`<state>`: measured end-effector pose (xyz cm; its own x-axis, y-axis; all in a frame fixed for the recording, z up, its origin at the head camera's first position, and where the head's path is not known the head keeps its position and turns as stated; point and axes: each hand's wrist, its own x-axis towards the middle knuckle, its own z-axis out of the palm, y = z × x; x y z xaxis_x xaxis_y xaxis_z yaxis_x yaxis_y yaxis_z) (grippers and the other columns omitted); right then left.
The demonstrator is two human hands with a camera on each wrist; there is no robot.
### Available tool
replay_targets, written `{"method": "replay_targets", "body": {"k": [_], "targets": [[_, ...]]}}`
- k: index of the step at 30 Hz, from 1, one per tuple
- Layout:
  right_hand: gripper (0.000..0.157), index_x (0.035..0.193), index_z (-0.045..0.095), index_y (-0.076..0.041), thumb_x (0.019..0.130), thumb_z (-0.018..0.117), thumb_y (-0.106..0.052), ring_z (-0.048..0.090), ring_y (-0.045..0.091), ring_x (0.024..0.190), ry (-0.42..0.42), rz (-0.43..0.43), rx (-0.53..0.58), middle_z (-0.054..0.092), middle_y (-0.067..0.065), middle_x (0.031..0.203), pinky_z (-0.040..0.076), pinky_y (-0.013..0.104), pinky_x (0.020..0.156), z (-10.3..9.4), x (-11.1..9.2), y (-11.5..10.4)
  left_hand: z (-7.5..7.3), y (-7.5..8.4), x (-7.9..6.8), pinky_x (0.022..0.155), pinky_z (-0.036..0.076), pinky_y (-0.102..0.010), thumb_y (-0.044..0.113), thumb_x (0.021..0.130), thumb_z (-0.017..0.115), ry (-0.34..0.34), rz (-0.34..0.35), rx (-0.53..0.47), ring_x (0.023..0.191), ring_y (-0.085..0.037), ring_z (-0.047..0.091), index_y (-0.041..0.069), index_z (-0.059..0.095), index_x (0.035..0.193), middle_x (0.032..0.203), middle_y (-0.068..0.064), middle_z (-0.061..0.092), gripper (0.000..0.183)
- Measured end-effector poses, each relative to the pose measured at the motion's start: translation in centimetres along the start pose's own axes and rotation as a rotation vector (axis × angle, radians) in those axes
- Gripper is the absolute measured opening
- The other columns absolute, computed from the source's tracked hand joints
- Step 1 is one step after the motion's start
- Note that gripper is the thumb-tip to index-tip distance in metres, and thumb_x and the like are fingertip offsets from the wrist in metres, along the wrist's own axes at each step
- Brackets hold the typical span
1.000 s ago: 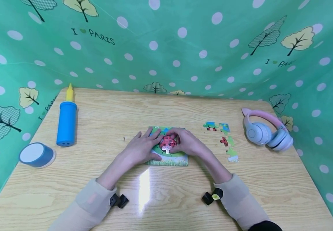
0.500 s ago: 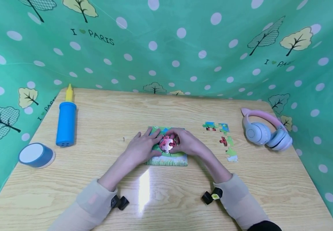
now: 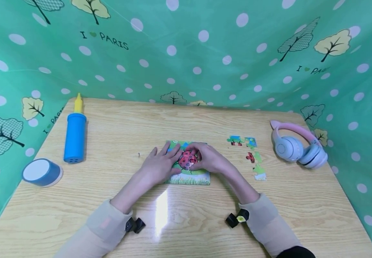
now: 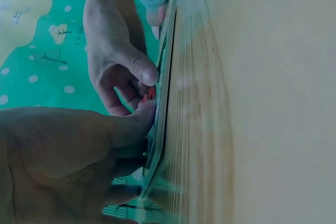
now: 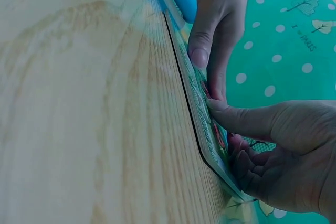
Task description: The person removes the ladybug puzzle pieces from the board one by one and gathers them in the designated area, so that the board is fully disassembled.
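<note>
A jigsaw puzzle board point(image 3: 189, 180) with a red ladybug picture lies on the table between the two hands. My left hand point(image 3: 157, 166) rests on its left side, fingers extended and spread, the thumb beside the ladybug. From the right, my right hand point(image 3: 209, 157) reaches over the board with bent fingers, thumb and fingertips pinching at a red puzzle piece point(image 3: 187, 161) on the ladybug. Red also shows close to both thumbs in the left wrist view. The right fingers partly hide the board's upper right.
Several loose puzzle pieces point(image 3: 258, 170) lie right of the board. Pink and lilac headphones point(image 3: 289, 148) sit at the table's right edge. On the left are a blue hand pump point(image 3: 75, 138) with a yellow nozzle and a blue-and-white round object point(image 3: 41, 173).
The bright glare on the ladybug pieces has faded, and their red surface shows again. Both hands stay almost where they were, with only slight finger movement.
</note>
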<state>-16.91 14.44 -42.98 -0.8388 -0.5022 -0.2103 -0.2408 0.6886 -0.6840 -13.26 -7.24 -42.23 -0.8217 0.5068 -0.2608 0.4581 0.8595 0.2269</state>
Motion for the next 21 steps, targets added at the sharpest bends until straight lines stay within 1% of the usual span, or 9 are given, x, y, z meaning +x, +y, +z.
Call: {"method": "replay_targets", "body": {"k": [3,7,14,21], "targets": [[0.060,0.133,0.063,-0.011,0.079,0.089,-0.011,0.055,0.019,0.094,0.000,0.001,-0.001,0.065,0.004,0.108,0.048,0.030,0.083,-0.03,-0.01,0.01,-0.06,0.04,-0.16,0.125,0.022,-0.068,0.052,0.104,0.051,-0.015,0.006,0.005,0.162,-0.038,0.012,0.017,0.026,0.164,0.174,-0.004,0.016,0.073],[0.058,0.133,0.063,-0.011,0.080,0.088,-0.012,0.054,0.018,0.091,-0.001,-0.010,0.002,0.065,0.005,0.107,0.047,0.028,0.079,-0.09,0.01,0.03,0.06,0.02,-0.13,0.126,0.020,-0.067,0.051,0.105,0.051,-0.018,0.005,0.001,0.162,-0.037,0.011,0.017,0.025,0.164,0.174,-0.003,0.016,0.073],[0.057,0.130,0.063,-0.012,0.079,0.089,-0.009,0.052,0.016,0.079,0.005,-0.040,0.064,0.064,0.007,0.099,0.045,0.025,0.070,-0.25,0.04,0.33,0.07,0.09,-0.06,0.127,0.019,-0.067,0.053,0.105,0.049,-0.033,-0.003,0.016,0.162,-0.036,0.009,0.019,0.022,0.165,0.174,-0.002,0.014,0.073],[0.057,0.127,0.061,-0.014,0.078,0.089,-0.006,0.052,0.015,0.077,0.018,-0.048,0.072,0.063,0.007,0.096,0.046,0.025,0.069,-0.14,-0.04,0.36,0.20,0.07,-0.04,0.126,0.020,-0.067,0.053,0.104,0.051,-0.015,-0.004,0.007,0.162,-0.037,0.011,0.020,0.025,0.164,0.174,-0.001,0.016,0.073]]}}
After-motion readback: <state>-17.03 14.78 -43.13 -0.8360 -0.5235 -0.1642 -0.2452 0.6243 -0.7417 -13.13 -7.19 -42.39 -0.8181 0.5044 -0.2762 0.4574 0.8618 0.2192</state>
